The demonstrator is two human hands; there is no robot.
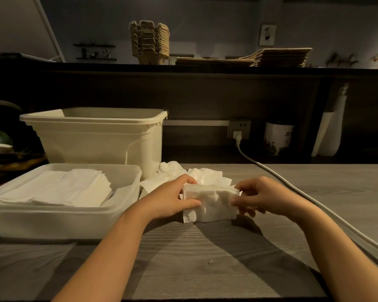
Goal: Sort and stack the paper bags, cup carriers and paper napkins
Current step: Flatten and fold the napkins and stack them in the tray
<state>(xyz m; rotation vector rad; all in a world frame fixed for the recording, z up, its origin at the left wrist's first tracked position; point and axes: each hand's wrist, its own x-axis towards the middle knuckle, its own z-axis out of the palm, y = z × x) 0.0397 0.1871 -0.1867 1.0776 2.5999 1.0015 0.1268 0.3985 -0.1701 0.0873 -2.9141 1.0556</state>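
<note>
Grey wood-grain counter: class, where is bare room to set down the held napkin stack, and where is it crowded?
Bare: the near grey wood-grain counter between the shallow white plastic tray and the white power cable; also beyond that cable, on the right. Crowded: the loose white paper napkins heaped against the tall cream plastic bin.

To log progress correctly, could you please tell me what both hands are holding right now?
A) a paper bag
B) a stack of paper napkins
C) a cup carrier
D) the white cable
B: the left hand and the right hand grip a stack of paper napkins from either side.
</note>
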